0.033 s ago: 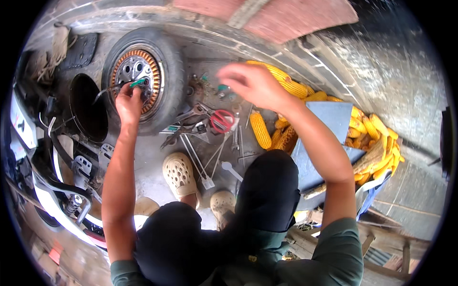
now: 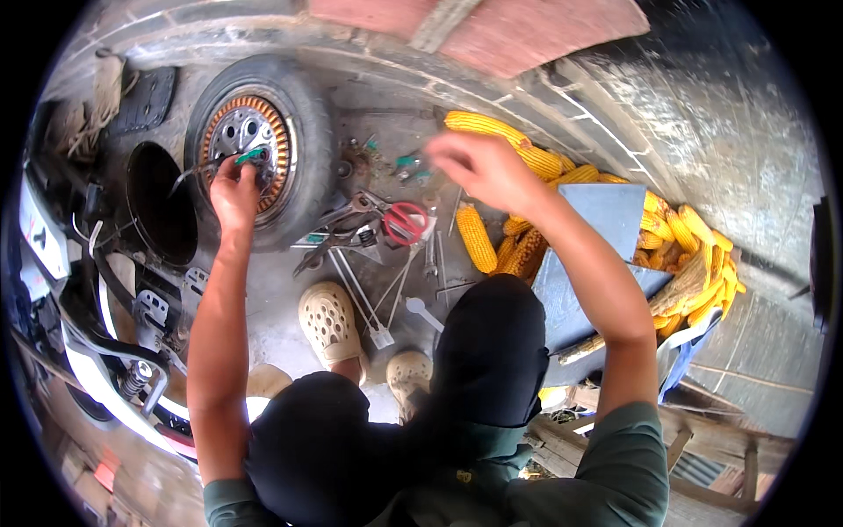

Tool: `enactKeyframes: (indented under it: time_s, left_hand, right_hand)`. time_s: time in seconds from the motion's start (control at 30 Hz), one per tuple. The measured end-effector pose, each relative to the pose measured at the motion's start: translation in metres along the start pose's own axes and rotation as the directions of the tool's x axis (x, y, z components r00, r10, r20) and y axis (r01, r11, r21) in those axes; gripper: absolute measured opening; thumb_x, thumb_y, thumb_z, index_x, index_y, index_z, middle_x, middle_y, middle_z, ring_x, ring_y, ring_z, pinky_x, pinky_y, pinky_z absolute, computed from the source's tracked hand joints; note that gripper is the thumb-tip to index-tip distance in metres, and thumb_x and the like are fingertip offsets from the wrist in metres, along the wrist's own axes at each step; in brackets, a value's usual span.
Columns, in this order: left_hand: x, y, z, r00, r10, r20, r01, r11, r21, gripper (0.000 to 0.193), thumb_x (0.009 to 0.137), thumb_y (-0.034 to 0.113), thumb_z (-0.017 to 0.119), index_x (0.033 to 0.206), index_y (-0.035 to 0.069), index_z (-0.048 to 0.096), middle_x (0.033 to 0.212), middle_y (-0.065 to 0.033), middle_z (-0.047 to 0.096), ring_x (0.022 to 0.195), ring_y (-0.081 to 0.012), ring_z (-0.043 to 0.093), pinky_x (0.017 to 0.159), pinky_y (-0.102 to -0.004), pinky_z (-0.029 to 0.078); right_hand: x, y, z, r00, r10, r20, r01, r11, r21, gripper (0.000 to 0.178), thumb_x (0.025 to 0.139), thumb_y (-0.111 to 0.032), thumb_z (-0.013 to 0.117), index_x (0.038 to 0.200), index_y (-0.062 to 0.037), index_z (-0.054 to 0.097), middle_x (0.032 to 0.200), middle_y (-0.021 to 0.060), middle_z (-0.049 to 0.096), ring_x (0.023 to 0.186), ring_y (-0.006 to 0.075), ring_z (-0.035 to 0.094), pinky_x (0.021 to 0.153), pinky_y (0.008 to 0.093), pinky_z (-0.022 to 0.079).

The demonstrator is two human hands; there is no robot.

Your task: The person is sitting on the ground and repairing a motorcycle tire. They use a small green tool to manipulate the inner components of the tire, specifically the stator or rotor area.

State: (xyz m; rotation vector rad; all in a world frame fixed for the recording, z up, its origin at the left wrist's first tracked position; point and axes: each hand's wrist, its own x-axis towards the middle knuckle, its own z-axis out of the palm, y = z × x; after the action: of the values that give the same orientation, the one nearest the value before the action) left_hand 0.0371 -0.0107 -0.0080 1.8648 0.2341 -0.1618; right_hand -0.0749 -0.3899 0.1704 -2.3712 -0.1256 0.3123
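Note:
A black tyre (image 2: 309,132) lies on the floor at the left, and a wheel motor's ring of copper windings (image 2: 283,132) shows inside it. Over the hub is my left hand (image 2: 234,195), its thumb and fingers pinched on a small green strip (image 2: 251,155) by the wires. Part of that strip is hidden by the fingertips. My right hand (image 2: 492,169), blurred by motion, hovers above the floor near the corn cobs (image 2: 476,239). Its thumb looks apart from the fingers, and nothing shows between them.
Red-handled scissors (image 2: 405,225), pliers (image 2: 353,209), spanners (image 2: 431,253) and green scraps lie on the floor ahead. A blue-grey panel (image 2: 597,224) stands among more corn at the right. A dark round opening (image 2: 162,202) and a white-and-black vehicle frame (image 2: 97,369) are at the left.
My right hand has shifted to the right and slightly nearer, toward the corn. The left hand stays at the hub with the green strip.

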Motion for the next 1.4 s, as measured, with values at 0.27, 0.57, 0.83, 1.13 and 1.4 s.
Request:
enactKeyframes:
  time_s: [0.27,0.57,0.83,1.13,1.4]
  left_hand:
    - [0.029,-0.028,0.005,0.983,0.167,-0.080,-0.146,0.965,0.216,0.033,0.099,0.016,0.063,0.123,-0.006,0.067,0.088,-0.0092,0.072,0.072,-0.0150,0.064,0.066,-0.0318,0.054]
    - [0.060,-0.046,-0.022,0.992,-0.092,0.082,0.089,0.995,0.041,0.012,0.101,0.011,0.057,0.101,0.000,0.063,0.071,-0.0054,0.064,0.049,-0.0113,0.053,0.042,-0.0286,0.038]
    - [0.064,-0.015,-0.029,0.978,-0.155,0.142,0.132,0.978,0.159,0.013,0.098,0.010,0.058,0.100,-0.002,0.064,0.075,-0.0096,0.070,0.058,-0.0156,0.066,0.049,-0.0270,0.050]
    - [0.040,0.002,-0.032,0.932,-0.285,0.223,0.297,0.954,-0.024,0.024,0.098,0.002,0.055,0.121,-0.007,0.057,0.100,-0.0169,0.070,0.083,-0.0247,0.075,0.068,-0.0318,0.063]
    - [0.029,-0.018,-0.026,0.973,-0.183,0.137,0.203,0.968,-0.150,0.015,0.099,0.006,0.062,0.113,0.003,0.068,0.077,-0.0028,0.067,0.061,-0.0096,0.061,0.054,-0.0235,0.049]
  right_hand:
    - [-0.222,0.099,-0.034,0.849,0.381,-0.365,-0.451,0.883,-0.127,0.010,0.094,-0.009,0.067,0.103,-0.0060,0.071,0.094,0.0125,0.075,0.083,0.0330,0.072,0.074,0.0415,0.057]
    - [-0.322,0.106,-0.043,0.614,0.784,0.089,-0.672,0.579,-0.462,0.036,0.087,-0.039,0.078,0.100,-0.0053,0.073,0.095,0.0150,0.075,0.098,0.0362,0.072,0.084,0.0486,0.057]
    - [-0.328,0.131,0.001,0.619,0.784,0.046,-0.636,0.534,-0.557,0.059,0.072,-0.042,0.091,0.107,0.0001,0.068,0.110,0.0165,0.072,0.108,0.0331,0.070,0.087,0.0427,0.059]
    - [-0.342,0.114,0.019,0.684,0.717,-0.136,-0.601,0.448,-0.662,0.072,0.063,-0.037,0.096,0.113,-0.0032,0.057,0.113,0.0157,0.057,0.111,0.0333,0.060,0.088,0.0389,0.059]
    - [-0.336,0.116,0.024,0.657,0.740,-0.147,-0.648,0.454,-0.612,0.070,0.061,-0.031,0.097,0.113,-0.0053,0.058,0.115,0.0165,0.057,0.112,0.0347,0.060,0.091,0.0410,0.058]
